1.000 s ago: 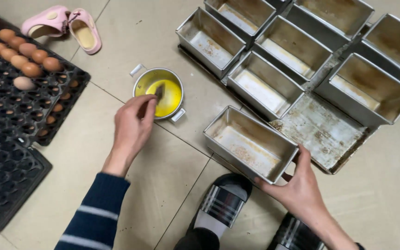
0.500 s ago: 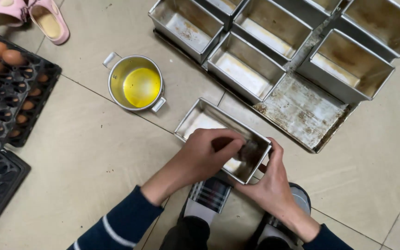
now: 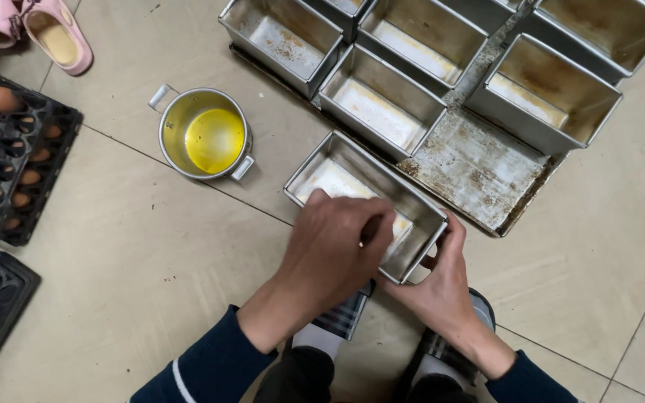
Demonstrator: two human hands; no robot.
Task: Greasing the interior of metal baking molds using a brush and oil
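A rectangular metal loaf pan [image 3: 331, 177] lies on the tiled floor in front of me. My left hand [image 3: 335, 240] reaches into its near end with bunched fingers pressed against the inside; whatever lies under the fingers is hidden. My right hand [image 3: 436, 287] grips the pan's near right corner. A small metal pot [image 3: 181, 119] with two handles, holding yellow liquid [image 3: 214, 140], stands to the pan's left, apart from both hands.
Several more loaf pans [image 3: 378, 101] sit on a stained baking sheet [image 3: 472, 164] behind. Dark egg trays [image 3: 16, 149] with brown eggs lie at the left edge, pink slippers [image 3: 54, 33] at top left. My checked slippers [image 3: 341, 321] are below the pan.
My left hand went from the pot of yellow liquid to inside the loaf pan. My right hand has kept hold of the pan's corner. The view has shifted toward the pan.
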